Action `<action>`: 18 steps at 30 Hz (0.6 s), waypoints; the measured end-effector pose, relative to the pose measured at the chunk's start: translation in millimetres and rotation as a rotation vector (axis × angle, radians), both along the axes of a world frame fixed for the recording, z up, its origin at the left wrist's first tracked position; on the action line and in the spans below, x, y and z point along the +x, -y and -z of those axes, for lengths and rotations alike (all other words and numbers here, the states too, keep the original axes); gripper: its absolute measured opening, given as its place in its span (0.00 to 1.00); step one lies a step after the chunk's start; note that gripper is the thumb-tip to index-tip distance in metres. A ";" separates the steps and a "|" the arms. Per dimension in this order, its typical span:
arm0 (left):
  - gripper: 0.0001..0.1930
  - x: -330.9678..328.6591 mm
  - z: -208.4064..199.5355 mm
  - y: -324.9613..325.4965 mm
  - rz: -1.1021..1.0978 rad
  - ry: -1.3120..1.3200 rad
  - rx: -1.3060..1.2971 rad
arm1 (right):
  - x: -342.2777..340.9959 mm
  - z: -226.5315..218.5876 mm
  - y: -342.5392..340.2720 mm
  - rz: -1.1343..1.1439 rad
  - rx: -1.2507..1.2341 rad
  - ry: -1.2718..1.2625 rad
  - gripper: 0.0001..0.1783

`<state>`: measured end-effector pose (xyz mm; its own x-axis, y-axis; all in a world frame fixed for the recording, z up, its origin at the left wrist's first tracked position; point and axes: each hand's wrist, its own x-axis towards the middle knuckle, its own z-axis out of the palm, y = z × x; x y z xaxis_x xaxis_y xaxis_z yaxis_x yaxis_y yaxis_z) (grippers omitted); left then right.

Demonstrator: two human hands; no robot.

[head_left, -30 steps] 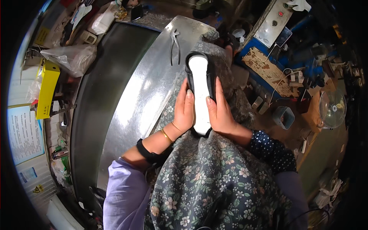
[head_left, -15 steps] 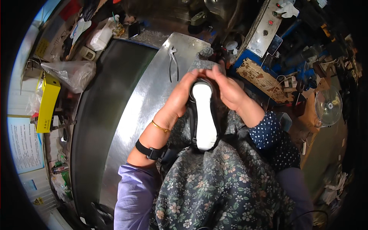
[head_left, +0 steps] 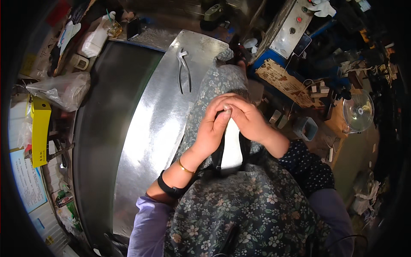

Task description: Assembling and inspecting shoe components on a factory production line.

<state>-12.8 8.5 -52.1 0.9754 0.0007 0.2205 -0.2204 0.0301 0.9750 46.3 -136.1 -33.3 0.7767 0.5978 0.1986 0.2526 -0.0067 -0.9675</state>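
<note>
A dark shoe upper with a white, sole-shaped bottom (head_left: 231, 150) lies bottom up on my lap, over the floral apron (head_left: 257, 205). Its far end is hidden under my two hands. My left hand (head_left: 212, 128) wraps that end from the left, its thumb pressed on the white face. From the right, my right hand (head_left: 250, 120) closes over the same end, fingers overlapping those of the left. A pair of metal pincers (head_left: 184, 70) lies apart from my hands on the shiny metal bench top (head_left: 145, 124).
Left of the metal top runs a dark belt-like strip (head_left: 111, 98). Beyond it are a plastic bag (head_left: 64, 90) and a yellow box (head_left: 40, 132). At right stand a control panel (head_left: 289, 28), a small bin (head_left: 306, 127) and a fan (head_left: 358, 111).
My hands have slid nearer to me and closed over the far end of the shoe, covering more of the white bottom. The view has shifted a little.
</note>
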 end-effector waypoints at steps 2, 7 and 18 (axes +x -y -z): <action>0.18 3.5 2.2 -1.4 -0.019 -0.112 -0.014 | 2.8 -1.4 0.5 0.029 -0.123 -0.107 0.14; 0.18 5.4 6.1 -8.2 0.003 -0.137 0.017 | 20.8 -7.5 9.7 -0.286 0.313 -0.646 0.20; 0.27 25.9 -1.9 -41.5 0.374 -0.447 -0.234 | 5.5 -8.1 10.7 -0.124 0.046 -0.292 0.29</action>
